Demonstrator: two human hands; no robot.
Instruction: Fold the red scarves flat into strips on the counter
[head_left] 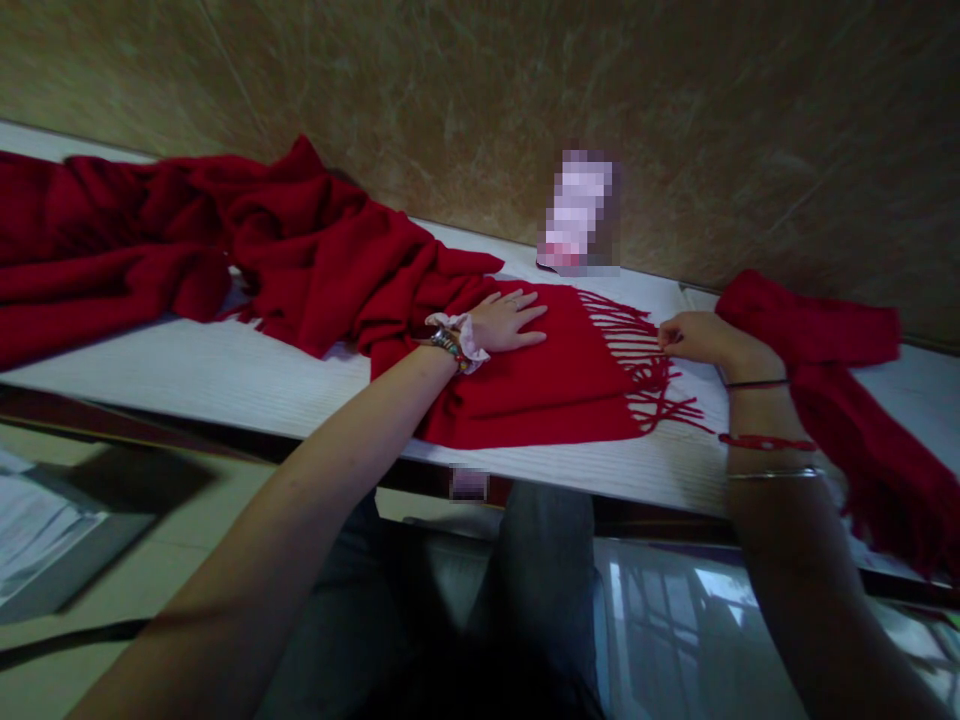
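A long red scarf (525, 385) lies across the white table (225, 375), bunched at the left and flat at its fringed end. My left hand (510, 322) rests flat on the flat part, fingers stretched out, a pale scrunchie and bracelets on the wrist. My right hand (694, 338) is closed in a pinch on the red fringe (637, 360) at the scarf's end. What looks like a second red scarf (832, 375) lies crumpled just right of that hand, partly under my right forearm.
A blurred pink object (579, 212) stands at the table's far edge against the brown marbled wall (675, 120). The table's near edge runs across the view, my legs below it. A grey flat object (52, 540) lies on the floor at lower left.
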